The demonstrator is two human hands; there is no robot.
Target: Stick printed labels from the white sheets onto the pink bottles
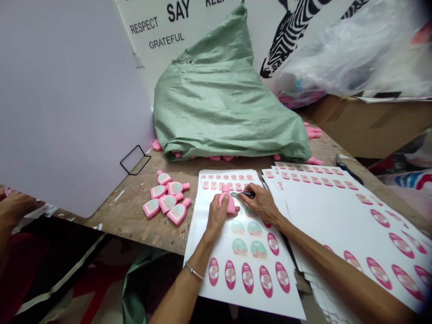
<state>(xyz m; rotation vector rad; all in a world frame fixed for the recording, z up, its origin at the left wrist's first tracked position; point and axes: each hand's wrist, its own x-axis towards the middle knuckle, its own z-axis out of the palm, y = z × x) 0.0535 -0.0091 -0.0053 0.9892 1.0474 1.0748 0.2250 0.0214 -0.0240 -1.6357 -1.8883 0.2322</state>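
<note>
**A:** How far along are you?

**B:** Six labelled bottles [168, 203] piled by the desk's [131, 216] front edge. Left grip [218, 211] has a pink bottle [230, 206] over the sheet [283, 307], no label showing; right grip [259, 200] pinches a dark tool [249, 194]. Green stickers [258, 249] left, too.

**A:** And the sack [219, 108]?

**B:** Toward the back edge, pink bits [314, 160] poking out underneath. Can't see inside, tbh.

White wall [199, 22] at bk w/ blk lettering [178, 11], incl. RESPECT, SAY & GRATEFUL; zebra art [286, 38] to R, wall socket [138, 61] L. Lg pale lilac panel [67, 90] fills L side. Worn brn tabletop [135, 213]; cardboard box [374, 121] at R. Light soft, approx even.
</note>
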